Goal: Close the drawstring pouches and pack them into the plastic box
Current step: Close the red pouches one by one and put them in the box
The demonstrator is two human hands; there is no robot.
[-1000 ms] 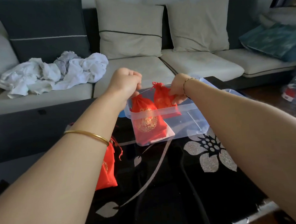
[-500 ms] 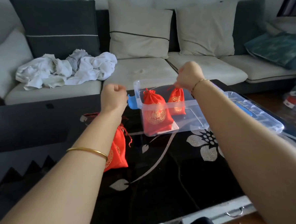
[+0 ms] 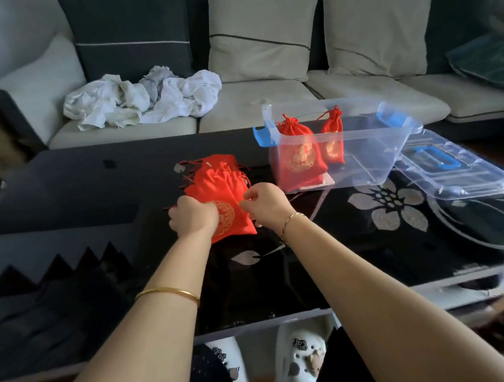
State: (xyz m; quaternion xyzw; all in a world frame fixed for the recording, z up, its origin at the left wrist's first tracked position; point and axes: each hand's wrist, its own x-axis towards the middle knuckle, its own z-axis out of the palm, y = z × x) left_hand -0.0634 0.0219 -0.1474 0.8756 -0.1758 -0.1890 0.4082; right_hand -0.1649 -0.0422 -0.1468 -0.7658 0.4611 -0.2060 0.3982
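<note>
Leftmost, a heap of white laundry lies on the sofa behind the black table. Near the table's middle sits a pile of red pouches, dark cords trailing from its far end. The left hand has its fingers curled around the left edge of the top pouch. The right hand pinches at that pouch's right edge with thumb and forefinger; whether it holds cord or cloth I cannot tell. Right of the hands stands the clear box, apart from the pile. Upright inside at its left end are a large pouch and a small pouch, both drawn closed. The lid lies flat beside the box, at the far right.
</note>
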